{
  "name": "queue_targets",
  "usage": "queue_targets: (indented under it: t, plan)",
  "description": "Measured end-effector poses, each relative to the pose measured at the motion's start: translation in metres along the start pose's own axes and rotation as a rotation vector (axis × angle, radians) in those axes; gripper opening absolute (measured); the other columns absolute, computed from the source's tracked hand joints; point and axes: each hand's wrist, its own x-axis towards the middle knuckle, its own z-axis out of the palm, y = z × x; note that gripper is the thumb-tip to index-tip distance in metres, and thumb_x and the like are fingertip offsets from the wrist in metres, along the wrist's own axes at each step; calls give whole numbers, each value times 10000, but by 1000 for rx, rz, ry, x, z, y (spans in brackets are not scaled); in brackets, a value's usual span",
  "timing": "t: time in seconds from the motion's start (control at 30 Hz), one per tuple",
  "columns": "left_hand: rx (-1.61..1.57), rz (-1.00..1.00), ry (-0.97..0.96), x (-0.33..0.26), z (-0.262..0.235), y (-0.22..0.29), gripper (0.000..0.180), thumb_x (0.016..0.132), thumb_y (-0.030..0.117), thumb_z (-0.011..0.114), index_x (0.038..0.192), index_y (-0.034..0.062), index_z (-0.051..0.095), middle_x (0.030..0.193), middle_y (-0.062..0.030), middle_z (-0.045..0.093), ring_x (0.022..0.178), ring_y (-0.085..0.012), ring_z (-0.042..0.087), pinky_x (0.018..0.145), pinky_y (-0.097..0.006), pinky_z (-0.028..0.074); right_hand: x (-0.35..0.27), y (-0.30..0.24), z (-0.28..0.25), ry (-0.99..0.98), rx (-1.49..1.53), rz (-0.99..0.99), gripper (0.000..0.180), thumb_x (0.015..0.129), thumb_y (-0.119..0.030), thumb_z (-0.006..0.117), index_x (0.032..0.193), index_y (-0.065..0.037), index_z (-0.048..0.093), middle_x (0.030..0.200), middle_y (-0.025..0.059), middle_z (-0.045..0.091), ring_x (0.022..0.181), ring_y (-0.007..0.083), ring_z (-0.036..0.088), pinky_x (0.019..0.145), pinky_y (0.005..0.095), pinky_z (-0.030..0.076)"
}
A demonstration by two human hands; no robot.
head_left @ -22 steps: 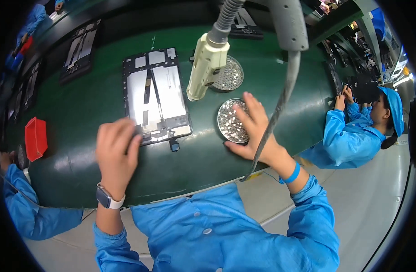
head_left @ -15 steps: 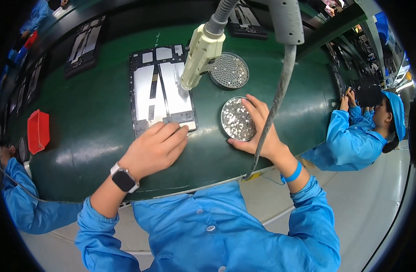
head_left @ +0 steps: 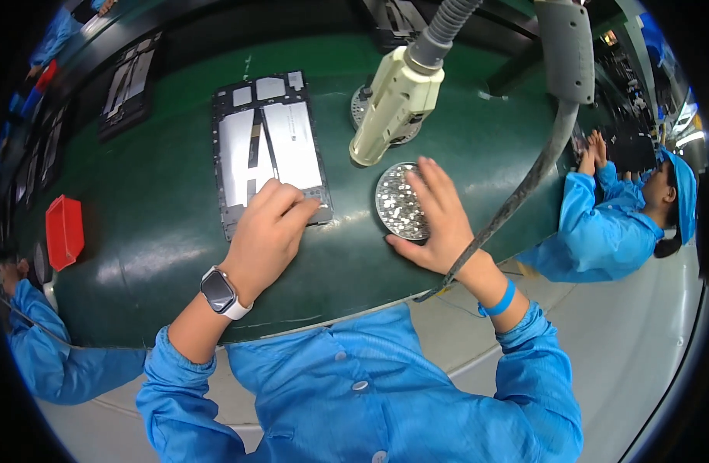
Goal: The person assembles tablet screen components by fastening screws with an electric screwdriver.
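Observation:
A tablet-like device (head_left: 308, 147), its back off, lies on the green bench with silver battery panels and dark ribbon strips showing. My left hand (head_left: 268, 224) rests at its lower edge, thumb and fingers drawn together; whatever they pinch is hidden. Right of the device, a round dish (head_left: 380, 202) holds many small shiny metal pieces. Around its right side curves my right hand (head_left: 441, 220), thumb at the near rim and fingers at the far rim, slightly blurred. Above the dish hangs a cream-coloured nozzle-like tool (head_left: 393, 108) on a grey ribbed hose, touched by neither hand.
Behind the cream tool stands a second round dish (head_left: 360, 104), partly covered. A grey cable (head_left: 528, 189) crosses over my right wrist. At the left sit a red tray (head_left: 65, 231) and another opened device (head_left: 130, 85). Co-workers in blue sit at the right (head_left: 613, 224) and left (head_left: 34, 324).
My left fingers have drawn in and risen slightly on the device's lower edge. My right hand stays around the dish, whose pieces have shifted. The cream tool and cable appear farther right.

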Motion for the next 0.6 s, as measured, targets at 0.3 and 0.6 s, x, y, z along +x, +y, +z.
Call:
queue_targets:
  t: [0.3, 0.6]
  plan:
    - [109, 98, 62, -10, 6, 4, 256, 717, -28, 786, 951, -12, 682, 980, -110, 654, 855, -299, 602, 709, -380, 520, -13, -29, -11, -300, -134, -165, 808, 843, -496, 703, 1473, -64, 440, 1552, 213, 366, 1450, 383, 346, 1144, 619, 263]
    - [141, 167, 118, -14, 9, 3, 273, 693, -38, 793, 941, -22, 682, 1002, -115, 672, 853, -306, 609, 706, -396, 514, -40, -11, -13, -261, -79, -239, 758, 868, -424, 688, 1468, -33, 439, 1512, 191, 444, 1407, 371, 425, 1131, 608, 286]
